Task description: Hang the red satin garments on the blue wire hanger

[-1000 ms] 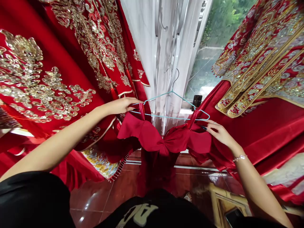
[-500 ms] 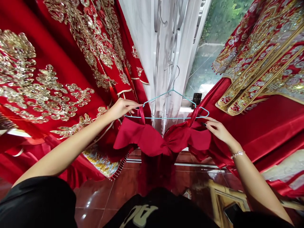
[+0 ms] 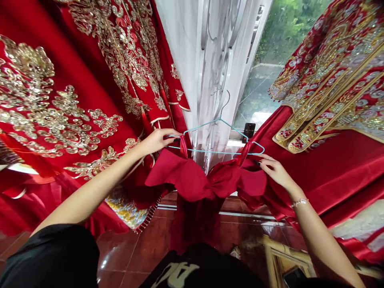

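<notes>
A red dress (image 3: 192, 182) with ruffled off-shoulder trim hangs by two thin straps from a light-blue wire hanger (image 3: 210, 151), whose metal hook points up. At the hanger's left end my left hand (image 3: 159, 141) is closed, thumb and finger pinching the left strap (image 3: 183, 147) beside the wire. Just below the right end, my right hand (image 3: 276, 171) pinches the ruffled edge of the dress; its other fingers are loosely bent. The right strap (image 3: 246, 151) lies over the wire. The lower dress hangs down in front of my body.
Red gowns with gold beading (image 3: 132, 60) crowd the left; an embroidered red garment (image 3: 330, 80) hangs at right. White metal rack bars and a curtain (image 3: 174, 32) stand ahead, beside a window (image 3: 270, 68). A small dark timer (image 3: 249, 130) sits by it. A wooden stool (image 3: 271, 260) is lower right.
The hanger sits slightly lower in view, and my left hand has shifted a little right with the strap. Both hands keep their grip.
</notes>
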